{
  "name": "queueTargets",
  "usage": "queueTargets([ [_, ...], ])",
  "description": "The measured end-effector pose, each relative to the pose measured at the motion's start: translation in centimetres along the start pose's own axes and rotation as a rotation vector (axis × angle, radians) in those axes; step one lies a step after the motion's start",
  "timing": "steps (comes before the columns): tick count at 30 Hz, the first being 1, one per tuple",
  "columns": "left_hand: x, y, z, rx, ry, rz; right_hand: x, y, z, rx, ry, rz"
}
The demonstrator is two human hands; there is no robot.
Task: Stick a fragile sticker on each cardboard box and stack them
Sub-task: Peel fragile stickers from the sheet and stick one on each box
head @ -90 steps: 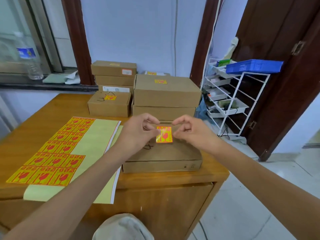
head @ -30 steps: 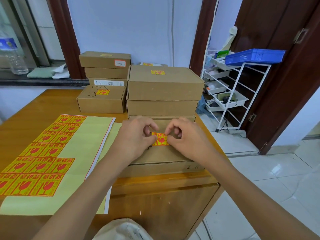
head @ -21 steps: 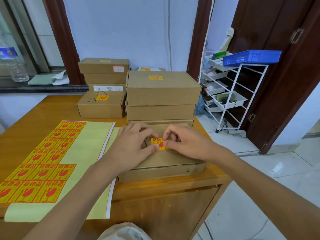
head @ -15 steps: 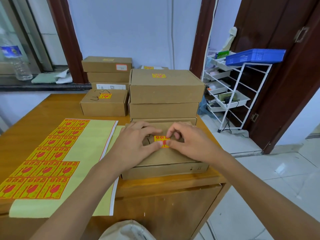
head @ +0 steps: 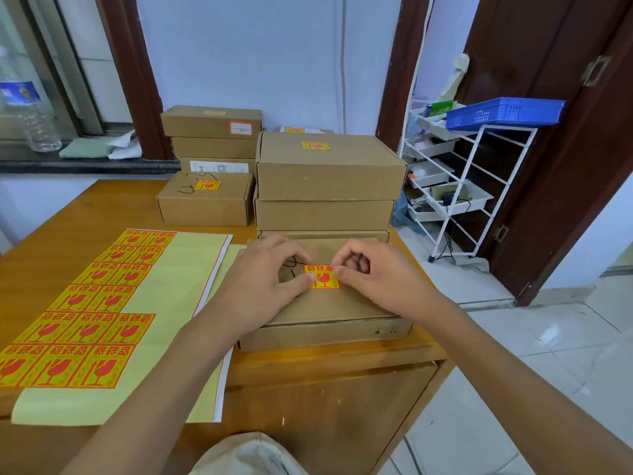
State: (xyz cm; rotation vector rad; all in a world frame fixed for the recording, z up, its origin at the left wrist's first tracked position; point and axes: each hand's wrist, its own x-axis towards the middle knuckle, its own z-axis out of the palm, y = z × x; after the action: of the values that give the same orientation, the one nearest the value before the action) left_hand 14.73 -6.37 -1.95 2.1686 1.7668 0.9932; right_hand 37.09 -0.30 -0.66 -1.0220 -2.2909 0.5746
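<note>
A yellow-and-red fragile sticker (head: 322,277) lies on the lid of a flat cardboard box (head: 329,305) at the table's front right. My left hand (head: 263,286) holds the sticker's left edge with thumb and curled fingers. My right hand (head: 376,279) pinches its right edge. Behind this box stands a stack of cardboard boxes (head: 329,180) with a sticker on top. A small stickered box (head: 205,204) sits to its left. The sticker sheet (head: 85,320) lies on the table's left side.
Another stack of boxes (head: 212,132) stands at the back against the wall. The wooden table (head: 85,207) ends just right of the flat box. A white wire rack (head: 462,173) with a blue basket (head: 503,111) stands on the floor to the right. A water bottle (head: 30,114) is on the sill.
The sticker came down from the air onto the flat box's lid. My hands have since slid apart toward its edges, uncovering more of it.
</note>
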Motion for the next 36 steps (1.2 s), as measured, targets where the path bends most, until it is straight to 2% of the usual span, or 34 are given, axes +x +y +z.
queueTargets([
  [15, -0.01, 0.14, 0.01, 0.044, -0.013, 0.02, -0.19, 0.06, 0.05, -0.026, 0.007, -0.018],
  [28, 0.02, 0.1, -0.19, -0.027, -0.055, 0.001, -0.03, 0.22, 0.0, -0.042, -0.008, -0.06],
  [33, 0.06, -0.34, -0.16, -0.066, -0.019, 0.041, -0.07, 0.27, 0.11, -0.09, -0.01, -0.079],
  [36, 0.04, -0.52, -0.05, -0.093, 0.016, 0.044, -0.08, 0.22, 0.05, -0.028, -0.008, -0.059],
])
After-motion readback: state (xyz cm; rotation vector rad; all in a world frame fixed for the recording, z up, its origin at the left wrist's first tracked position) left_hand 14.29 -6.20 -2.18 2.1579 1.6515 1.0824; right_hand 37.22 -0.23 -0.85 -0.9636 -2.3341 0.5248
